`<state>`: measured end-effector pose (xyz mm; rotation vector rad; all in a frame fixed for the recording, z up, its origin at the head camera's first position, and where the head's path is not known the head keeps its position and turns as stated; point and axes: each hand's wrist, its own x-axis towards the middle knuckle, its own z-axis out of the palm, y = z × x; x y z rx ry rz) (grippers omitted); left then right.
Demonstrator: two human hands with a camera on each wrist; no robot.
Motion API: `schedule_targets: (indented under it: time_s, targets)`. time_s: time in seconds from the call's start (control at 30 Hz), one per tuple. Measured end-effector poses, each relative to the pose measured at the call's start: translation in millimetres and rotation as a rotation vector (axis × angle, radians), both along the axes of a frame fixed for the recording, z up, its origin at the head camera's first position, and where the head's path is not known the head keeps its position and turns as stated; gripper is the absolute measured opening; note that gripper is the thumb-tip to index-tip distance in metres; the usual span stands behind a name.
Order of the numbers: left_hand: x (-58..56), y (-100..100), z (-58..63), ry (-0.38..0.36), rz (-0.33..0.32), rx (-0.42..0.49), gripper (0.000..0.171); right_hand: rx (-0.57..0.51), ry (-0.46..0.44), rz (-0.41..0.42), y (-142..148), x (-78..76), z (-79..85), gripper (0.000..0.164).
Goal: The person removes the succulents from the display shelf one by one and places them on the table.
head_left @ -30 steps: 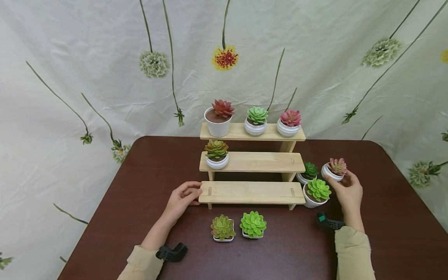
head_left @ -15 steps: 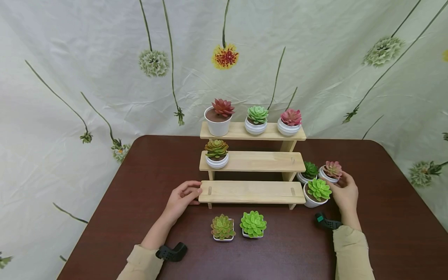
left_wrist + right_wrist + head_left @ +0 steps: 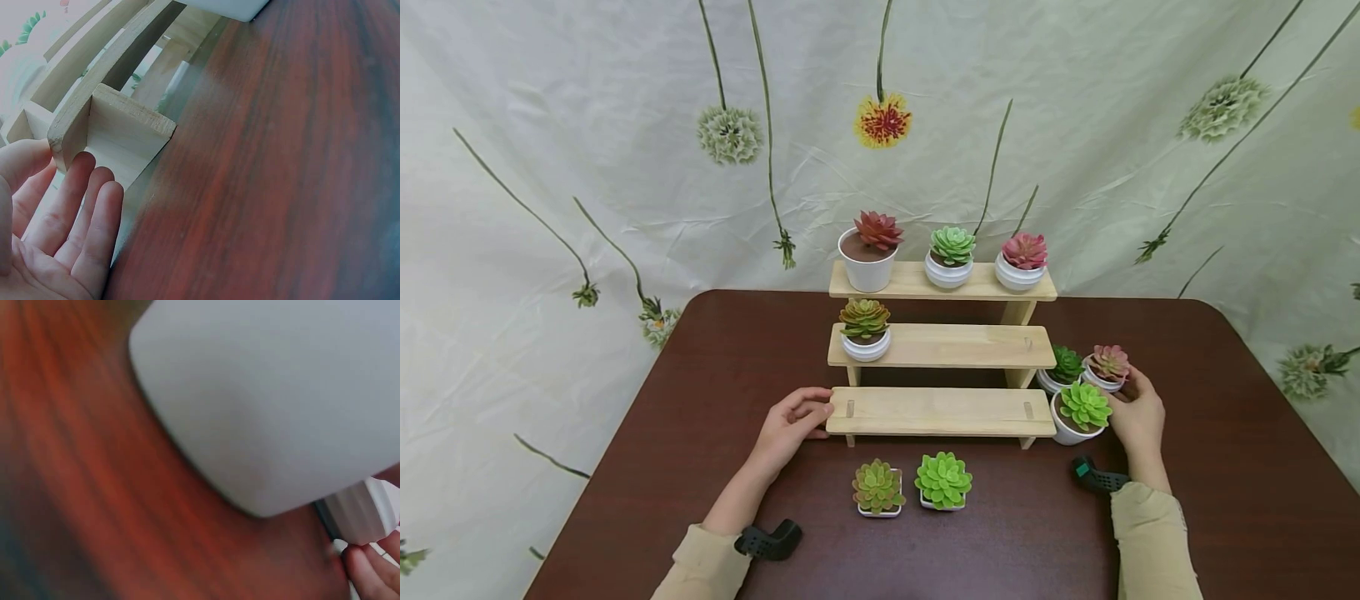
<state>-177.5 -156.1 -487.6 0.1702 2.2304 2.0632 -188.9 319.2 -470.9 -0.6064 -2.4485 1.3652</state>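
My left hand (image 3: 792, 423) grips the left end of the lowest board of a three-tier wooden plant stand (image 3: 940, 412); in the left wrist view the thumb and fingers (image 3: 80, 164) meet at the board's end. My right hand (image 3: 1138, 414) holds a pink succulent in a round white pot (image 3: 1108, 367), right of the stand. In the right wrist view its fingers (image 3: 369, 572) lie against that ribbed pot (image 3: 362, 512). Beside it stand a dark green potted succulent (image 3: 1063, 367) and a bright green one (image 3: 1084, 407), whose white pot (image 3: 262, 394) fills much of the right wrist view.
On the top tier are a red succulent (image 3: 868, 260), a pale green one (image 3: 951, 254) and a deep pink one (image 3: 1022, 257). A brownish-green one (image 3: 865, 327) sits on the middle tier's left. Two square-potted succulents, one reddish-green (image 3: 878, 487), one bright green (image 3: 943, 481), stand in front.
My right hand has moved left with the pink succulent, bringing its pot close to the dark green and bright green ones. The left hand has stayed at the stand's end.
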Motion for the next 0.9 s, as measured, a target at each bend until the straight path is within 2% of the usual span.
schedule_targets:
  time_s: [0.1, 0.2, 0.4, 0.5, 0.77, 0.9]
  targets:
    - [0.3, -0.2, 0.3, -0.009, 0.003, 0.007, 0.033, 0.000, -0.023, -0.020, -1.8, 1.4, 4.8, 0.071]
    - [0.6, -0.1, 0.6, -0.010, 0.003, 0.009, 0.033, 0.000, -0.009, -0.046, -0.5, 0.0, 4.7, 0.076]
    - [-0.2, 0.0, 0.1, -0.014, 0.009, -0.007, 0.033, 0.036, 0.075, -0.104, 21.1, -16.8, -20.8, 0.082]
    - [0.2, 0.1, 0.0, -0.001, 0.009, -0.011, 0.034, 0.036, 0.098, -0.127, 25.2, -19.6, -21.2, 0.081]
    - [0.8, 0.2, 0.0, 0.016, 0.008, -0.003, 0.033, -0.038, 0.151, -0.151, -11.0, 5.9, 41.1, 0.069]
    - [0.6, 0.2, -0.4, 0.021, 0.006, -0.012, 0.033, -0.051, 0.177, -0.143, -19.3, 12.1, 55.5, 0.067]
